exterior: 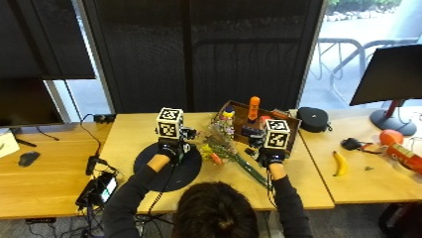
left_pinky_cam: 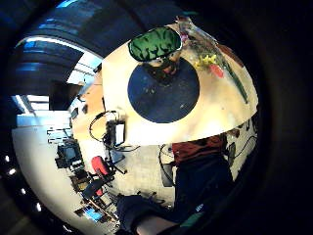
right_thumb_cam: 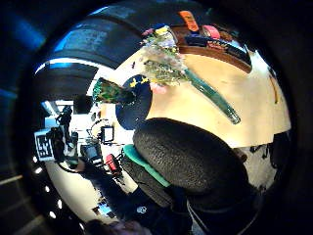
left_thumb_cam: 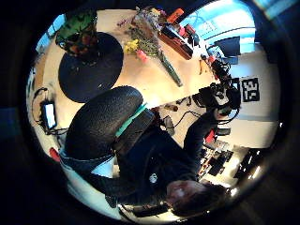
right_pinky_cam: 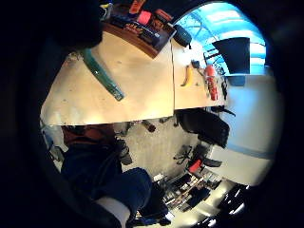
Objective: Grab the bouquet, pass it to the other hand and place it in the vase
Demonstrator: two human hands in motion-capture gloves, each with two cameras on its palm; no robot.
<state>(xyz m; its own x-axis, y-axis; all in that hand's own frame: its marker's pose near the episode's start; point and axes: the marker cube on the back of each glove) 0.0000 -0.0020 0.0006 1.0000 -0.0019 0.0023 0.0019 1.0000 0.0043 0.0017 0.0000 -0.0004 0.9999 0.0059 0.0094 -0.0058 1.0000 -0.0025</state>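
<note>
Lying at the centre of the outside view, the bouquet (exterior: pixel 221 144) rests flat on the wooden table (exterior: pixel 310 181), blooms toward the upper middle and its green wrapped stem (exterior: pixel 252 171) running down toward the lower right. Neither of my hands holds it yet. The vase (exterior: pixel 177 141), dark with a green pattern, stands on the round dark mat (exterior: pixel 173 171) just left of the flowers, partly hidden behind my left hand (exterior: pixel 166 150). Behind the blooms sits a wooden tray (exterior: pixel 232 110) of tools, close to the flower heads.

What worries me: the stem is slim and slick-looking, so I judge it could roll or slip as I lift, and the loose blooms could snag on the tray edge. At the handover, a grip too near the stem's end would let the heavy head droop. The vase mouth looks narrow, so a tilted stem may knock it over.

My right hand (exterior: pixel 269 157) hovers over the table just above the stem's lower part, palm down, forearm reaching up from the lower right; I cannot tell how its fingers are set. My left hand hangs over the mat, close to the vase, palm down too, and its fingers are likewise hidden from me.
</note>
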